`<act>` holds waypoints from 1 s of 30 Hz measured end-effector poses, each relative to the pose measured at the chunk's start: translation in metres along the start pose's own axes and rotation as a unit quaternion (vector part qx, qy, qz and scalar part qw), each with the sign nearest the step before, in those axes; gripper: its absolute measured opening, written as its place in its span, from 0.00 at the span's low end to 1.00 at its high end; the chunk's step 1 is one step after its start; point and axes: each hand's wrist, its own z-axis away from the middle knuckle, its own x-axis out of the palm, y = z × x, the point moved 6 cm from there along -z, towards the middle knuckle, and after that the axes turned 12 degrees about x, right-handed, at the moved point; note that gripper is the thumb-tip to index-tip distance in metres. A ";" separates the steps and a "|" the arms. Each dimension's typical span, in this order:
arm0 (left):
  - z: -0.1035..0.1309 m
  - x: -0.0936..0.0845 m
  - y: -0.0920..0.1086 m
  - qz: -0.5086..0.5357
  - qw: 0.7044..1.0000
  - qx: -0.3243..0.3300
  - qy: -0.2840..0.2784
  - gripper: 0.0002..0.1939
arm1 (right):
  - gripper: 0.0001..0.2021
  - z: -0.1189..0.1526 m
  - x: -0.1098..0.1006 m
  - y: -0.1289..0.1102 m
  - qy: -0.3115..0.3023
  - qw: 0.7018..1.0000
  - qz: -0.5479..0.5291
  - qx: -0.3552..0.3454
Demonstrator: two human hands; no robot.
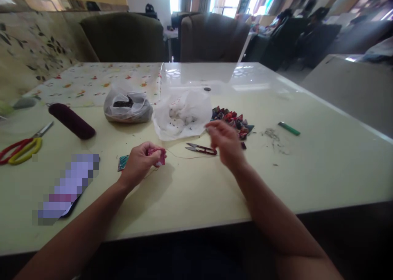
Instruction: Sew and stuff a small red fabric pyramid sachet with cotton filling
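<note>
My left hand (139, 161) is closed on a small pink-red fabric piece (161, 152) with a bit of white showing at its lower side. A thin thread (190, 157) runs from that piece across the tabletop towards my right wrist. Raised above the table, my right hand (225, 143) has its thumb and fingers pinched together; blur hides whatever is between them. Thread snips (202, 149) with dark red handles lie between my hands. A teal patterned fabric scrap (123, 163) is partly covered by my left hand. Behind my right hand sits a pile of folded multicoloured fabric pieces (230, 118).
White stuffing (181, 114) rests on a translucent plastic sheet (196, 102). Left of it are a plastic bag (141, 110), a dark maroon cylinder (72, 121), scissors (26, 149) and a blurred-out phone (73, 186). A green-handled cutter (289, 128) lies right, near thread scraps (272, 134).
</note>
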 end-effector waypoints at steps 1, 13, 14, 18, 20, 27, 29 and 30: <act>0.002 0.002 0.001 -0.006 1.000 0.002 -0.007 0.14 | 0.10 0.008 0.026 0.012 -0.082 0.996 0.023 0.040; 0.004 0.007 -0.004 -0.006 0.999 -0.017 -0.033 0.13 | 0.18 0.027 0.052 0.022 -0.330 0.915 -0.155 0.176; 0.003 0.007 -0.004 -0.003 0.999 -0.019 -0.031 0.13 | 0.18 0.023 0.044 0.014 -0.316 0.915 -0.186 0.166; -0.001 0.007 -0.008 0.008 0.999 -0.032 -0.026 0.11 | 0.20 0.011 0.009 -0.019 -0.272 0.925 -0.244 0.106; -0.003 0.005 -0.011 0.009 0.999 -0.042 -0.021 0.11 | 0.22 0.009 -0.008 -0.033 -0.241 0.939 -0.236 0.068; -0.011 -0.004 -0.022 0.010 0.999 -0.052 0.010 0.09 | 0.25 0.006 -0.056 -0.057 -0.124 0.973 -0.190 -0.051; -0.013 -0.005 -0.026 0.016 0.999 -0.048 0.011 0.09 | 0.26 0.003 -0.066 -0.061 -0.119 0.961 -0.238 -0.068; -0.014 -0.006 -0.028 0.018 0.999 -0.048 0.011 0.09 | 0.26 0.002 -0.071 -0.062 -0.122 0.949 -0.282 -0.071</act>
